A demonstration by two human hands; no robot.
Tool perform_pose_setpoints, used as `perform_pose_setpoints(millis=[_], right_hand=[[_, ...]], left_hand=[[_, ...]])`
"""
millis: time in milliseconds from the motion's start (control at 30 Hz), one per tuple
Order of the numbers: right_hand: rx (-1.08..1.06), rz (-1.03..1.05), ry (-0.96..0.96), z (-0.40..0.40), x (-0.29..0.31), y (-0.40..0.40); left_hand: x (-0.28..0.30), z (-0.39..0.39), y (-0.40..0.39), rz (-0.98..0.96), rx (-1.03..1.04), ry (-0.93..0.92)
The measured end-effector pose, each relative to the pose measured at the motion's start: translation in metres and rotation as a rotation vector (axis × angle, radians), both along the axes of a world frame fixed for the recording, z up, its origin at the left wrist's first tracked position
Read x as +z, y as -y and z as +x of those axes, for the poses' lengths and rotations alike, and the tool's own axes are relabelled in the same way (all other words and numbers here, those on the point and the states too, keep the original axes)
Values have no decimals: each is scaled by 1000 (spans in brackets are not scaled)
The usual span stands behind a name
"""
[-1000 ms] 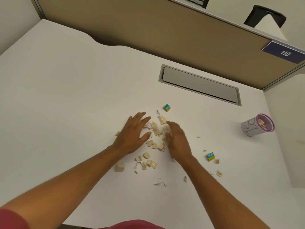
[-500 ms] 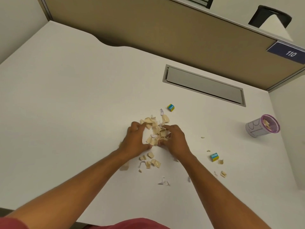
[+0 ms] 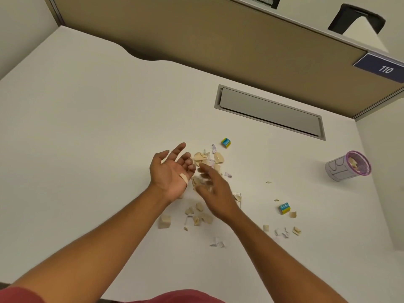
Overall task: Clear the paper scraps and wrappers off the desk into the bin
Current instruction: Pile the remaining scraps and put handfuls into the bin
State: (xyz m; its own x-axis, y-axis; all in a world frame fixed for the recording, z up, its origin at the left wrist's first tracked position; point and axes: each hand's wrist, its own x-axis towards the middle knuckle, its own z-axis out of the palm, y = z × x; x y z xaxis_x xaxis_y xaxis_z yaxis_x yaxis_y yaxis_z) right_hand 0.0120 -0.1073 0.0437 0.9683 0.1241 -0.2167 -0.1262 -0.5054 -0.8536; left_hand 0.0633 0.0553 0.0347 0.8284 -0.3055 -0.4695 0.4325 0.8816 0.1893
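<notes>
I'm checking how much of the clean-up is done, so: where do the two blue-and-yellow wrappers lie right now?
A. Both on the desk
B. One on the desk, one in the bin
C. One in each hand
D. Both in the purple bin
A: one blue-and-yellow wrapper lies beyond the scrap pile, the other wrapper lies right of the right hand; both rest on the desk, outside the purple bin.

Even, soft overhead light floods the pale surface (image 3: 87,127), no glare anywhere. Shadows stay faint, darkest along the partition (image 3: 196,40) base. The right hand (image 3: 215,189) smears with motion blur; the left hand (image 3: 170,173) looks sharp. Wide-angle bending curves the edges.
</notes>
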Motion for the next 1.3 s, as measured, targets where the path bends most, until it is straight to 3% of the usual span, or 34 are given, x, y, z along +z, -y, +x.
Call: perform_pose_setpoints(millis=[67,100,167,300,367,400,467,533,633,700,833,967,1167,1300], right_hand=[[-75,529,-339,0,6,-19],[-105,695,-422,1,5,-23],[-155,744,-462,3,7,-24],[-325,634,-409,3,1,-12],[-376,442,-296,9,1,-1],[-346,279,-211,13,2,5],[-191,18,-88,19,4,15],[-40,-117,-45,24,7,26],[19,-304,93,30,7,43],[29,-420,134,30,3,50],[125,-622,-22,25,-7,42],[197,-817,73,21,-13,30],[160,-827,182,17,-18,28],[139,-794,164,21,-18,34]], left_hand=[[-1,0,4,-38,-11,47],[-2,0,6,-40,-24,68],[-1,2,9,-5,-59,113],[0,4,8,84,-125,215],[-2,6,4,245,-155,275],[-3,6,2,409,-181,326],[-6,5,-4,915,-264,496],[-14,2,-11,1430,-347,738],[-28,-3,-17,1852,-524,1065],[-33,-2,-14,1958,-674,1109],[-33,11,0,2097,-848,1226],[-26,25,7,2158,-969,1317],[-19,20,13,2173,-913,1355],[-22,8,17,2242,-728,1409]])
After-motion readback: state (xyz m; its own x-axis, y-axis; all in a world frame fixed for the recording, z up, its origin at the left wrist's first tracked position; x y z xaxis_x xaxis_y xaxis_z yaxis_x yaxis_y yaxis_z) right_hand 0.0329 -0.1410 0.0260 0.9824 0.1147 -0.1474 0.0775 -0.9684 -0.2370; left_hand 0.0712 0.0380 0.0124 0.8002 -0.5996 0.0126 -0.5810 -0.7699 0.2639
